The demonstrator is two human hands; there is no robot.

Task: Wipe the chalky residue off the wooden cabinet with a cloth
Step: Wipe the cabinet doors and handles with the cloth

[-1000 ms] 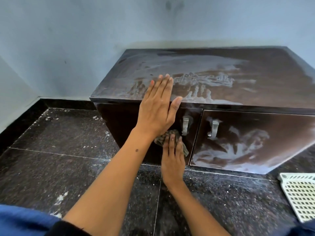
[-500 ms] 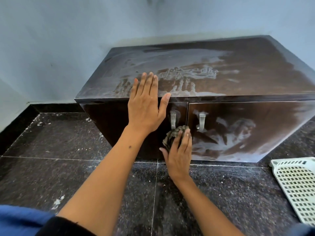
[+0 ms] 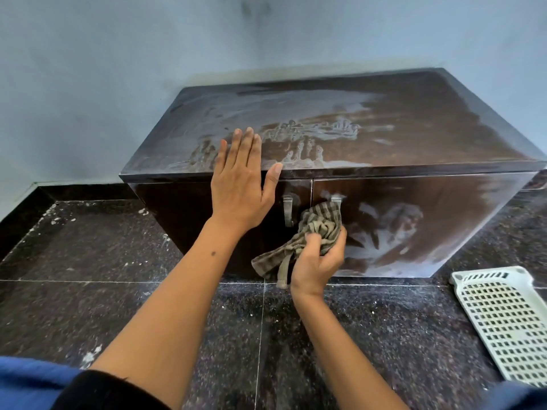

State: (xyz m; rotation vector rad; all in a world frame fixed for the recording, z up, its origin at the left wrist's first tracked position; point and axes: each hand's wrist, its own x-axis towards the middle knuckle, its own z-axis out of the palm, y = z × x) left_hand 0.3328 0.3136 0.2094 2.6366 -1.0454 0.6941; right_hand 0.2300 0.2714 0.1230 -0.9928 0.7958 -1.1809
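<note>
The left hand (image 3: pixel 239 184) lay flat with straight fingers on the front edge of the cabinet (image 3: pixel 414 134) top, its grip wide and holding nothing. The right hand (image 3: pixel 318 261) held the bunched cloth (image 3: pixel 313 229) in a tight grip, against the right door (image 3: pixel 444 220) just beside its handle (image 3: pixel 336 199). White residue (image 3: pixel 390 229) covered this door and the top. A white basket (image 3: pixel 503 321) lay on the floor (image 3: pixel 88 261) at the right.

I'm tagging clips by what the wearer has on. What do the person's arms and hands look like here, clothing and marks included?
Both forearms are bare, with no gloves, rings, watch or bracelet in view. The left hand and right hand have short, unpainted nails. The left forearm carries a small dark mole. A dark sleeve ends above the left elbow, beside blue fabric.
</note>
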